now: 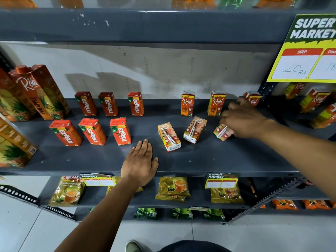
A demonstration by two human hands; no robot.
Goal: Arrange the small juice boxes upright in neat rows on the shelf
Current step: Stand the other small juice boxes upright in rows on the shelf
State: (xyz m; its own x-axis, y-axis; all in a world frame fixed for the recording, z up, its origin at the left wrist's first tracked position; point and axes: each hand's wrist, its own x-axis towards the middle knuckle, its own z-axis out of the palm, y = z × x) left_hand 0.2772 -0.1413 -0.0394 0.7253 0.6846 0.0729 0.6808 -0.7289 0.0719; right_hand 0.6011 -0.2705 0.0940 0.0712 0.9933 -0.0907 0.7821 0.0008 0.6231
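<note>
- dark grey metal shelving (pixel 200 160) with perforated uprights
- pale, scuffed back panel (pixel 163 70) behind it
- light tiled floor (pixel 27 230) below
- yellow price sign (pixel 307 50) upper right

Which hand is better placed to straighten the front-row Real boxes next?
The right hand. It is already closed around the rightmost front-row Real box, with the other two front-row Real boxes just beside it. The left hand lies flat and empty on the shelf edge.

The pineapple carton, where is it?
The tall Real pineapple carton stands at the shelf's far left, just left of the back row of Maaza boxes.
</note>
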